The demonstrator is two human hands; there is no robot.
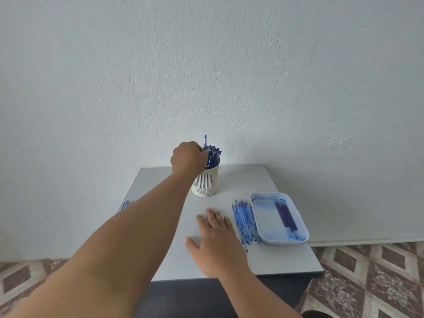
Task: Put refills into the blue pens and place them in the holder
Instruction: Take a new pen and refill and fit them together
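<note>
A white slotted holder [205, 182] stands at the back of the small grey table [263, 260], packed with several blue pens [214, 153]. My left hand [188, 157] reaches over the holder's rim and pinches one blue pen [205, 141] that sticks up above the others. My right hand [216, 239] lies flat on the tabletop, fingers spread, holding nothing. A bundle of several blue refills [244, 222] lies just right of it. Part of another blue pen [125, 205] shows at the table's left edge, mostly hidden by my left forearm.
A white tray [263, 235] stained with blue ink sits at the right, holding several dark purple refills [286, 216]. A plain white wall stands right behind the table. Patterned floor tiles [367, 283] surround the table.
</note>
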